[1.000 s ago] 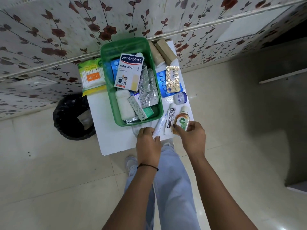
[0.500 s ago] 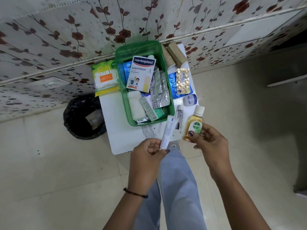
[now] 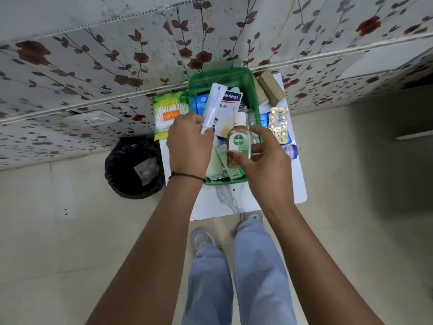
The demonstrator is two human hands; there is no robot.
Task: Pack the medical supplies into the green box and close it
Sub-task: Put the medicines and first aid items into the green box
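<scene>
I am seeing both hands now lifted off the counter [image 3: 236,202] and hovering over the green box [image 3: 254,95], the left hand [image 3: 187,146] clamped on a white tube [image 3: 212,106], the right hand [image 3: 262,153] gripping the Dettol bottle [image 3: 238,141], both nearly packed.

Open green box [image 3: 243,77] on a small white table, already crowded with a plaster carton [image 3: 228,106], foil strips and packets. Held above it: a white ointment tube [image 3: 212,106], angled far-right, and an upright amber Dettol bottle [image 3: 238,143], white-capped. Gold blister pack [image 3: 277,121] lying just right of the box.
</scene>
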